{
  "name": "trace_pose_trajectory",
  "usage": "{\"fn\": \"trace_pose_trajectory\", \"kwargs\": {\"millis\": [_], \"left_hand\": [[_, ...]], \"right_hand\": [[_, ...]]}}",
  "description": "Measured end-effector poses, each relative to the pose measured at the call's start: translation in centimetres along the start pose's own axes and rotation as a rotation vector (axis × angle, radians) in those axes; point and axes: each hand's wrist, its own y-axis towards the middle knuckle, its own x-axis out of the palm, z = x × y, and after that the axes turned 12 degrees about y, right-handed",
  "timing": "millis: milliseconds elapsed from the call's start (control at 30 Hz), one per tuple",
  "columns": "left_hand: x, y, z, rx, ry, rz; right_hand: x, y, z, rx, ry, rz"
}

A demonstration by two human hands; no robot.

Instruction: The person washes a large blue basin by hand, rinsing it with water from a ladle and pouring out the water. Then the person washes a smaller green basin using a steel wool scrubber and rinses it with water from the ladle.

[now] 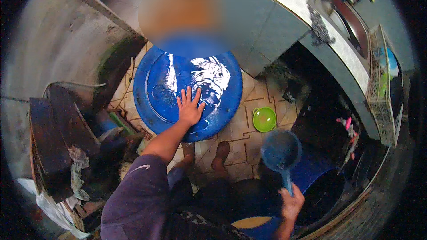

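Note:
Fingers spread, my left hand [190, 109] reaches over a large round blue plastic basin [141, 106]; whether it touches the wet, shiny surface, I cannot tell. White glare lies on the water or wet plastic around the fingertips. At the lower right, my right hand [292, 203] grips the handle of a blue-grey plastic water dipper [281, 150], whose round bowl points away from me. A small green plastic strainer or bowl [264, 119] with two side handles rests on the tiled floor between basin and dipper.
A dark blue drum or tub [312, 185] stands beside my right hand. Along the right runs a white counter [350, 56] with a steel sink [345, 20] and a mesh rack [380, 106]. Dark boards [50, 133] lean at the left. A blurred area covers the basin's far side.

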Motion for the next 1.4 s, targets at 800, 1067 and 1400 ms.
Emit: {"fn": "trace_pose_trajectory", "kwargs": {"millis": [800, 1067, 1400], "left_hand": [[-0.5, -4.0, -15.6, -0.376, 0.048, 0.276], [6.2, -5.1, -17.0, -1.076, -0.391, 0.275], [4.1, -5.3, -16.7, -0.949, -0.435, 0.482]], "right_hand": [[17.6, 8.2, -10.9, -0.633, 0.019, 0.072], [11.5, 13.1, -19.1, -0.624, 0.608, 0.285], [-2.2, 27.1, -21.5, -0.46, 1.05, 0.089]]}}
